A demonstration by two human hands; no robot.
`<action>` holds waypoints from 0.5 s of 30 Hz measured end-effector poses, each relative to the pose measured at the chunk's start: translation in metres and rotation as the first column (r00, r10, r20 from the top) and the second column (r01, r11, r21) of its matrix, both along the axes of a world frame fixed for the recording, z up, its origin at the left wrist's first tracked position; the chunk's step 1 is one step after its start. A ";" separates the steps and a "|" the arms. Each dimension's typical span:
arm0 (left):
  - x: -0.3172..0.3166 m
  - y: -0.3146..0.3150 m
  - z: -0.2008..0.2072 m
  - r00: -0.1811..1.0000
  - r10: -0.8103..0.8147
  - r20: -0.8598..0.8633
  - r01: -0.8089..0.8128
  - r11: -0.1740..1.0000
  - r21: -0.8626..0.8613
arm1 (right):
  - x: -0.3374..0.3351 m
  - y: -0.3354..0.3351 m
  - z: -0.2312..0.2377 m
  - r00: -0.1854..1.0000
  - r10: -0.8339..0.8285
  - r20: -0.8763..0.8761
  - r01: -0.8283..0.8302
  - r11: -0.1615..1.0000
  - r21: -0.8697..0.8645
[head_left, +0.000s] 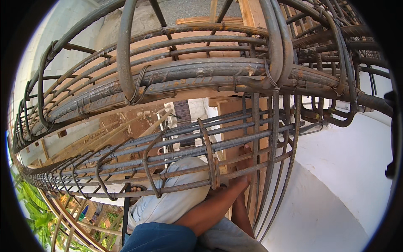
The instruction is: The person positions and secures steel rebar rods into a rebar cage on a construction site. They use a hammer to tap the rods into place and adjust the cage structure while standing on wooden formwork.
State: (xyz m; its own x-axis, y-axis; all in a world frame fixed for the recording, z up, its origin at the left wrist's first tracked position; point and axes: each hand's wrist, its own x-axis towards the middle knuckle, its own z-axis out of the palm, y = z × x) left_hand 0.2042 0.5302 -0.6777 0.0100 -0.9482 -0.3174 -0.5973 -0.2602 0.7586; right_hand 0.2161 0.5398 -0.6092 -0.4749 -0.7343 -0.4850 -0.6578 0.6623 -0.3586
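My left arm, in a blue sleeve, reaches from the lower edge across my bent, jeans-clad leg. My left hand (241, 183) is at the lowest long bar (226, 178) of a narrow rebar cage, right of a rusty stirrup (208, 147). Its fingers are dark and mostly hidden, so their grip cannot be made out. My right hand is not in view. A dark bare limb below the hand appears to be my lower leg, with a foot (245, 157) behind the bars. More square stirrups (147, 164) ring the cage to the left.
A thicker rebar beam (189, 73), tied with wire, curves across above. Upright bars (275, 138) stand at the right, beside a white wall (336, 164). Behind the cage is a wooden board (228, 124). Brown ground with timber lies far below at left; green leaves (35, 210) show lower left.
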 end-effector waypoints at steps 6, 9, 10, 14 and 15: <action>0.014 -0.022 -0.008 0.999 0.018 -0.047 -0.019 1.000 -0.016 | 0.003 0.001 0.002 1.000 -0.005 0.005 0.005 1.000 -0.019; 0.019 -0.024 -0.015 0.998 0.004 -0.069 -0.006 1.000 -0.024 | 0.004 0.011 0.000 1.000 -0.002 0.019 0.003 0.999 -0.037; 0.021 -0.023 -0.016 0.997 -0.004 -0.074 0.003 1.000 -0.020 | 0.004 0.014 0.000 1.000 0.001 0.021 0.000 0.999 -0.040; 0.024 -0.020 -0.009 0.998 -0.026 -0.052 0.027 0.999 0.017 | 0.001 0.015 0.002 0.997 -0.013 0.074 0.012 1.000 0.011; 0.025 -0.017 -0.004 0.999 -0.012 -0.035 0.013 1.000 0.005 | 0.000 0.015 0.004 0.997 -0.009 0.073 0.008 1.000 0.010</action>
State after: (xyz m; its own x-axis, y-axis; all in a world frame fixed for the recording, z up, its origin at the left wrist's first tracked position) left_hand 0.2288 0.5136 -0.6812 -0.0130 -0.9465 -0.3225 -0.5738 -0.2570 0.7776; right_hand 0.2156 0.5547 -0.6048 -0.4440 -0.7255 -0.5259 -0.6243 0.6715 -0.3992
